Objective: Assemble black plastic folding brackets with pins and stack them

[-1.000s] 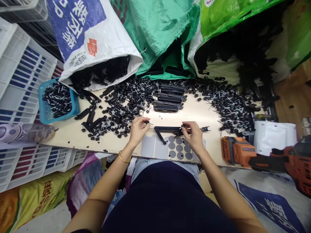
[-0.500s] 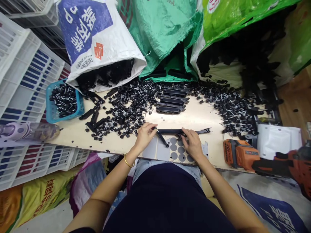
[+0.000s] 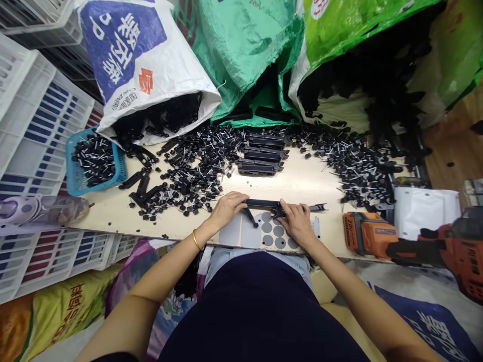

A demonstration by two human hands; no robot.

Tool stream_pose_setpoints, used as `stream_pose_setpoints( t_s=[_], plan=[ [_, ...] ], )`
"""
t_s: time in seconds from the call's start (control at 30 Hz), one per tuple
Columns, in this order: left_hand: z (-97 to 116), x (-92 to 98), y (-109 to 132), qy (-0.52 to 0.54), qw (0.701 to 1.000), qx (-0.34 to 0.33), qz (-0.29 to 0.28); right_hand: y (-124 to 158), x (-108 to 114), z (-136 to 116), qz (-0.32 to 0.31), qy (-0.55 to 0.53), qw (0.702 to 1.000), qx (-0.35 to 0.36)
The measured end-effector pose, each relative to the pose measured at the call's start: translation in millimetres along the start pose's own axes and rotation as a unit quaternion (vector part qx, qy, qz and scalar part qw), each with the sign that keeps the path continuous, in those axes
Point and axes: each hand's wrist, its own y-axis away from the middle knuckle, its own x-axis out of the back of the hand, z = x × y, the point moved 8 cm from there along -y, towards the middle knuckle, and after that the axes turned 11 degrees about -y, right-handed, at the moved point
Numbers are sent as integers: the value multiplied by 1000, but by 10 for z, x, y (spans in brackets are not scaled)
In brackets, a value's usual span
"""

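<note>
A long black plastic bar [image 3: 263,203] lies level between my two hands near the table's front edge. My left hand [image 3: 228,207] pinches its left end. A short black arm with a round end [image 3: 251,218] slants down from that end, close to my left fingertips. My right hand [image 3: 297,221] is closed at the bar's right end, thumb and fingers on it. A black fork-ended piece [image 3: 317,207] sticks out to the right past my right fingers; whether it is joined to the bar is hidden. Several assembled black bars [image 3: 260,167] lie stacked in rows beyond my hands.
Heaps of black-headed metal pins [image 3: 199,171] cover the table [image 3: 302,186] left and right. A blue basket [image 3: 123,168] of pins stands left. White [image 3: 181,65], teal [image 3: 241,55] and green sacks [image 3: 339,30] line the back. An orange cordless tool [image 3: 372,234] lies right.
My left fingers have shifted slightly onto the bar's left end, and my right hand has curled more around the right end. The whole view has shifted a little.
</note>
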Motion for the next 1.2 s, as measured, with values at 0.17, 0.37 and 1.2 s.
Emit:
stream_pose_setpoints(
  t_s=[0.17,0.37,1.2],
  plan=[
    [-41,-103,-44,-25,999,-10,-27,-10,-129,54,-13,18,1000,16],
    [2,4,227,0,989,143,19,-1,-66,76,-33,16,999,-10],
    [22,-495,276,-46,898,363,-245,-905,-398,-701,-78,30,994,67]
  ],
)
